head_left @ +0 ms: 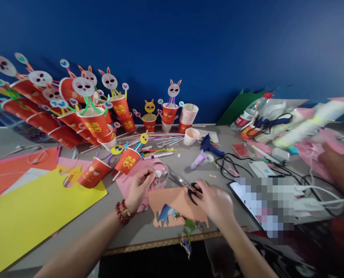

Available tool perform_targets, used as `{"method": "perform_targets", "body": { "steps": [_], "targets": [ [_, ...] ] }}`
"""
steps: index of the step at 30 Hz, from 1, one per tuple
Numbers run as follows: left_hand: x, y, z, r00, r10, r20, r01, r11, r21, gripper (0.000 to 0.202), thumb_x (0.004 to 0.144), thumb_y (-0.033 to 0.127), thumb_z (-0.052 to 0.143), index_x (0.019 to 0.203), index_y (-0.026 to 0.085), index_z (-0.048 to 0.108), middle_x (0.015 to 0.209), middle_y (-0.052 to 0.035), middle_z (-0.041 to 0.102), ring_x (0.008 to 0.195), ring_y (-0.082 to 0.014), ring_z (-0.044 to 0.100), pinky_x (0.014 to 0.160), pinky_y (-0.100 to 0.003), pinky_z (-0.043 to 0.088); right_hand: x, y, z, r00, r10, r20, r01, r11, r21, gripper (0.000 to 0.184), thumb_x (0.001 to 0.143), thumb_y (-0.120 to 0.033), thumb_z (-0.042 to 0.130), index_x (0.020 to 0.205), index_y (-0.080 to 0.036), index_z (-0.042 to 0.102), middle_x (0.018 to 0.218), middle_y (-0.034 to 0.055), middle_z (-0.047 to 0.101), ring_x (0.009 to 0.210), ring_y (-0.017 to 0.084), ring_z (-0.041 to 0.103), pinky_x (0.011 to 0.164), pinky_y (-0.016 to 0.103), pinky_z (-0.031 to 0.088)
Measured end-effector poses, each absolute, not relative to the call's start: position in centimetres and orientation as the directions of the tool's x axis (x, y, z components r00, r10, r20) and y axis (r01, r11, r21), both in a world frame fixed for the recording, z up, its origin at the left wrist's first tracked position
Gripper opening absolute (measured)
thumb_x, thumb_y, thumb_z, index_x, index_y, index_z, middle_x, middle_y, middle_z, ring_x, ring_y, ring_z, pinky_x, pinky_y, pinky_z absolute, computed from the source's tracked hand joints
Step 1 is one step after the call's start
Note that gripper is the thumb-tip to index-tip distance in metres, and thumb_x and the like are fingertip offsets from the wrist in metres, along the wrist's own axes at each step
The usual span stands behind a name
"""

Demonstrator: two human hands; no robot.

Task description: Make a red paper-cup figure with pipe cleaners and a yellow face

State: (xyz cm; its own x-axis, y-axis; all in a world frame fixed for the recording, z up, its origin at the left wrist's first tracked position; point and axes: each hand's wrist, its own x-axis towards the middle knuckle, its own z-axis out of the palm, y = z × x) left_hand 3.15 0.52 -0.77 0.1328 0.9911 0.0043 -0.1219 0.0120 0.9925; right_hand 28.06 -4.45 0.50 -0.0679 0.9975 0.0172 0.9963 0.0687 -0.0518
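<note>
My left hand (138, 185), with a red bead bracelet at its wrist, pinches a small white paper piece (158, 174). My right hand (214, 200) is closed around the black handles of a pair of scissors (193, 192). Their metal blades point up and left, near the left fingertips but apart from them. Behind the white piece lies a clear ring, perhaps a tape roll (166, 170). Under the scissors is a torn orange paper sheet (169, 199) with a ragged lower edge. Pink paper (125, 185) lies beside the left hand.
Red paper cups (94, 125) with rabbit-face figures crowd the left and back. Yellow card (44, 216) covers the left front. To the right are a blue glue gun (209, 144), black cables, a phone (253, 208), a bottle (247, 112) and another person's hand (336, 160).
</note>
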Motion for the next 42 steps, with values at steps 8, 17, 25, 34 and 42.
{"method": "perform_targets", "body": {
  "steps": [8,17,25,34,42],
  "targets": [
    [3.7,-0.5,-1.7,0.419,0.908,-0.007,0.156,-0.064,0.986,0.014,0.091,0.025,0.053,0.080,0.019,0.060,0.067,-0.0009,0.067,0.059,-0.0144,0.064,0.056,-0.022,0.045,28.8,-2.6,1.2,-0.096,0.988,-0.124,0.972,0.067,-0.224,0.019,0.080,-0.031,0.070,0.076,-0.022,0.055,0.067,-0.0026,0.065,0.062,0.016,0.061,0.050,0.024,0.023],
    [3.7,-0.2,-1.5,0.454,0.890,0.048,0.298,-0.203,0.933,0.014,0.085,0.018,0.055,0.072,0.021,0.060,0.069,-0.0004,0.070,0.064,-0.0165,0.065,0.058,-0.024,0.042,26.2,-6.1,2.5,-0.331,0.943,0.024,0.866,0.313,-0.390,0.013,0.086,-0.034,0.066,0.093,-0.023,0.062,0.092,0.0041,0.070,0.084,0.022,0.066,0.069,0.028,0.044],
    [3.7,-0.2,-2.1,0.443,0.896,-0.030,0.219,-0.075,0.973,0.013,0.089,0.021,0.050,0.078,0.020,0.057,0.070,-0.0012,0.069,0.068,-0.0184,0.073,0.061,-0.024,0.051,23.0,-7.3,0.4,-0.405,0.913,-0.047,0.831,0.346,-0.436,0.020,0.076,-0.005,0.064,0.088,-0.020,0.060,0.092,0.0029,0.070,0.087,0.022,0.065,0.073,0.029,0.043],
    [3.3,0.1,-1.3,0.381,0.922,-0.071,-0.108,0.120,0.987,0.021,0.090,0.035,0.061,0.081,0.017,0.063,0.069,-0.0020,0.067,0.064,-0.0143,0.064,0.061,-0.023,0.049,25.5,-7.2,4.1,-0.345,0.889,0.300,0.653,0.457,-0.604,0.021,0.089,-0.006,0.053,0.093,-0.024,0.063,0.090,0.0034,0.068,0.072,0.016,0.065,0.063,0.025,0.048],
    [3.2,-0.8,0.4,0.486,0.873,-0.043,-0.405,0.268,0.874,0.017,0.087,0.031,0.070,0.079,0.016,0.065,0.111,-0.0069,0.063,0.068,-0.0106,0.061,0.064,-0.025,0.049,24.7,-4.6,1.2,-0.206,0.604,0.770,0.727,0.621,-0.293,0.031,0.086,-0.003,0.059,0.103,-0.026,0.070,0.098,0.0087,0.070,0.085,0.021,0.069,0.075,0.033,0.055]
  ]
}}
